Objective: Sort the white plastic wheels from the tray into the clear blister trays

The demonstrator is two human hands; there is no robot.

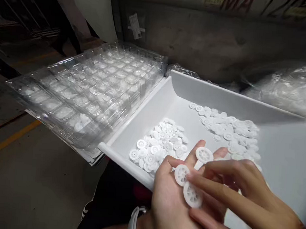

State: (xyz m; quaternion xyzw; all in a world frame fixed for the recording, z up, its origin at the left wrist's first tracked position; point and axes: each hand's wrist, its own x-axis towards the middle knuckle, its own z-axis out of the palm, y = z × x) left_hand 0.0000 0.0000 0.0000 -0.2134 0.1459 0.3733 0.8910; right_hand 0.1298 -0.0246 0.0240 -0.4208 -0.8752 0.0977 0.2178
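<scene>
My left hand [170, 203] is turned palm up at the near edge of a white tray [284, 144]. Three small white spoked plastic wheels [191, 194] rest on its fingers. My right hand [244, 197] reaches across from the right, and its fingertips touch the wheels lying on the left fingers. A pile of the same wheels [161, 143] lies in the near left part of the tray. A second pile of wheels [227, 130] lies further back in it.
A stack of clear plastic blister trays [92, 86] with many empty pockets sits left of the white tray. Crumpled clear plastic bags [288, 89] lie at the back right. A dark wall [213, 38] rises behind. Bare floor with a yellow line [9, 139] shows at the left.
</scene>
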